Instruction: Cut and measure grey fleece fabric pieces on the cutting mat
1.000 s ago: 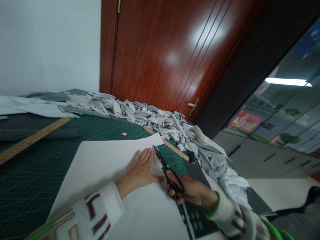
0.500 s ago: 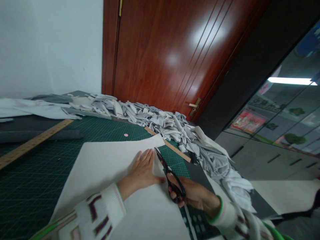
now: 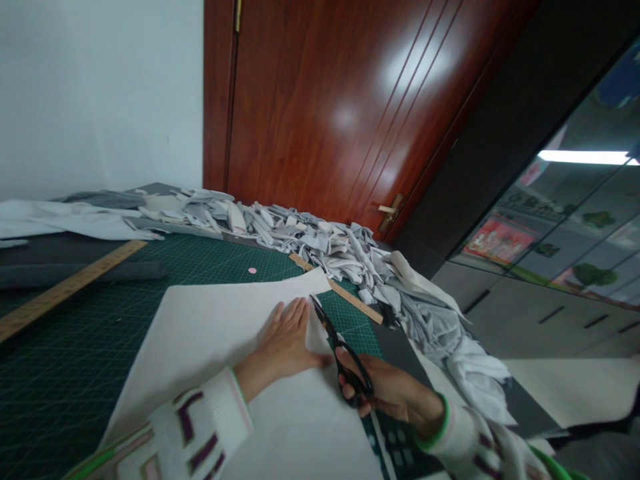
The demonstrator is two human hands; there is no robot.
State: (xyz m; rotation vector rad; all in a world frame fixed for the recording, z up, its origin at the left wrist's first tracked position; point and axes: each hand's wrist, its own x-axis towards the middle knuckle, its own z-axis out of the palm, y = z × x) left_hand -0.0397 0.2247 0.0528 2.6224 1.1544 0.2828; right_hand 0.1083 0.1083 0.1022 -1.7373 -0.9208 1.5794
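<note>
A large white sheet (image 3: 215, 320) lies over a green gridded cutting mat (image 3: 60, 373). My left hand (image 3: 285, 343) rests flat on it, fingers together and stretched forward, thumb out to the right. In my right hand (image 3: 385, 387) are black-handled scissors (image 3: 327, 325), my fingers through the loops. Their blades point away from me, and the tips touch the sheet's right edge just beside my left fingertips. Whether the blades are parted is hard to tell. A narrow flap of the sheet extends beyond the tips toward a wooden ruler (image 3: 355, 301).
Grey and white fabric scraps (image 3: 320, 240) are heaped along the table's far and right sides. A second wooden ruler (image 3: 75, 287) crosses dark folded fabric (image 3: 30, 257) at left. Behind are a brown door (image 3: 320, 107) and a glass-fronted cabinet (image 3: 565, 200).
</note>
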